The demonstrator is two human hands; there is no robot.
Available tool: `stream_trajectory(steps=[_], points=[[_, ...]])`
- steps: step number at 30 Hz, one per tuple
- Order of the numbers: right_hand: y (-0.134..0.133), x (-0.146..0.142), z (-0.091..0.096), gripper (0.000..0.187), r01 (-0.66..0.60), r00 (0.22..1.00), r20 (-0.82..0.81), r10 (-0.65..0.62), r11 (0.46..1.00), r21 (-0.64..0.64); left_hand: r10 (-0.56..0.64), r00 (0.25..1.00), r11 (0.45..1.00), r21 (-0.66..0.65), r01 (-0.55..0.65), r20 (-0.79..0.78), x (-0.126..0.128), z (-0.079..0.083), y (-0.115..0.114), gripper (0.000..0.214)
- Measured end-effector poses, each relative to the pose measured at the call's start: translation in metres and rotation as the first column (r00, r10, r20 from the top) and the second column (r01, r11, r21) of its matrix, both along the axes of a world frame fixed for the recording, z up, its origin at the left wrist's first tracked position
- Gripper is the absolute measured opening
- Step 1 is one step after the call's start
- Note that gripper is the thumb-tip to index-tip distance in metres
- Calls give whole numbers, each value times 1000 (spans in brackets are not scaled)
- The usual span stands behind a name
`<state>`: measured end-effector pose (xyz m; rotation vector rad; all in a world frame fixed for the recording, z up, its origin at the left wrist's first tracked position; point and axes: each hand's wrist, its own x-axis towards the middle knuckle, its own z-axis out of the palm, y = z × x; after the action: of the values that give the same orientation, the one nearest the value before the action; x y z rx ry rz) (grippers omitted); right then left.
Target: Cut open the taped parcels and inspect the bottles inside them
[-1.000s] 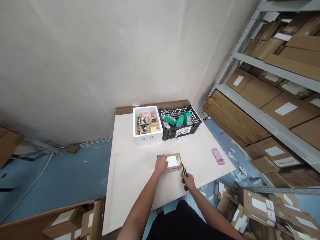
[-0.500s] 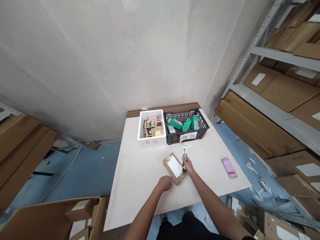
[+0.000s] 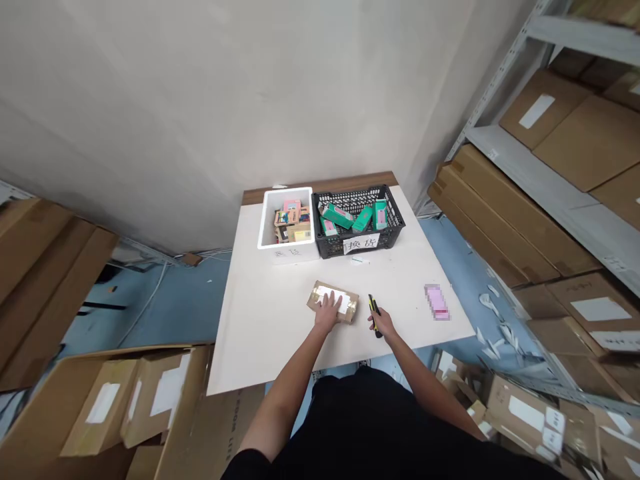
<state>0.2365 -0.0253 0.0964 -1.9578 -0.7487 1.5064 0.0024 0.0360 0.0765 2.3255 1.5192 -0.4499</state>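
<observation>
Left hand [image 3: 327, 313]: fingers spread apart atop taped cardboard carton [image 3: 349, 309]. Right hand [image 3: 383, 323]: fingers clamped around black-and-yellow utility knife [image 3: 373, 308]. Black plastic crate [image 3: 332, 249] beyond fingertips.

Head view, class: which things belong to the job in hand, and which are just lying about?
In the job:
small carton, under the left hand
utility knife, in the right hand

Seemingly lying about:
pixelated pink item
white floor scraps
shelved cartons
white bin and black crate, untouched (role unclear)
</observation>
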Motion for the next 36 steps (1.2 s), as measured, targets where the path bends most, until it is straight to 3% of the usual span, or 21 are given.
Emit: stream_trajectory(steps=[3, 6, 11, 17, 25, 29, 36], points=[[2, 21, 4, 35, -132, 982, 142, 127, 991, 23, 199, 979, 979, 66, -195, -51, 43, -10, -26, 93], [5, 35, 13, 52, -315, 916, 276, 291, 948, 44, 272, 960, 961, 71, -268, -61, 67, -10, -36, 94], [3, 35, 26, 52, -539, 769, 419, 483, 842, 19, 205, 978, 979, 7, -205, -23, 51, -3, -32, 81], [6, 25, 31, 48, -624, 687, 472, 552, 781, -5, 188, 982, 981, 32, -189, 20, 40, -13, -38, 74], [17, 3, 49, 64, -742, 404, 584, 704, 626, -240, 202, 977, 977, 58, -206, 68, 41, -23, -41, 71], [9, -1, 53, 64, -746, 385, 568, 728, 607, -273, 200, 976, 977, 57, -205, 87, 43, -22, -46, 72], [-3, 1, 51, 62, -728, 438, 544, 716, 637, -253, 206, 977, 977, 37, -208, 61, 44, -20, -44, 72]])
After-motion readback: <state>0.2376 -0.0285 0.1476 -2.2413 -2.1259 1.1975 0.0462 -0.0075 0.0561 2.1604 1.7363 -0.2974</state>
